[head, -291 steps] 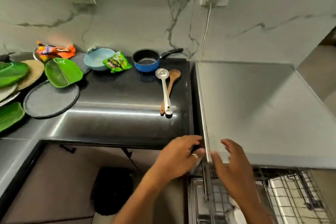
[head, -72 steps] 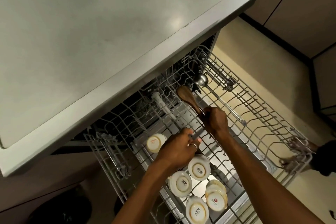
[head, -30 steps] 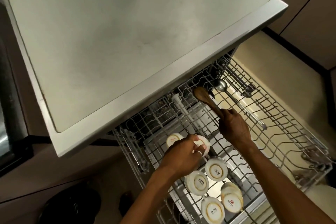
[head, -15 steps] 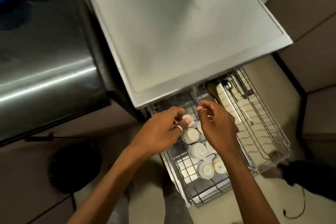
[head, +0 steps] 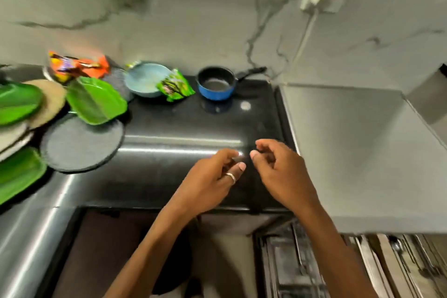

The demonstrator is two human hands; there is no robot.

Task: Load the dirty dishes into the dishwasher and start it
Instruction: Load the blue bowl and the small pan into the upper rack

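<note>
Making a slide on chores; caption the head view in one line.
Empty left hand and right hand hover over the black counter; blue saucepan, bowl and a green plate wait beyond.

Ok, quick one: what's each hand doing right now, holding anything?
Left hand: open, fingers loosely curled, holding nothing.
Right hand: open, fingers loosely curled, holding nothing.

Left hand (head: pixel 210 181), right hand (head: pixel 283 174), apparently empty
</note>
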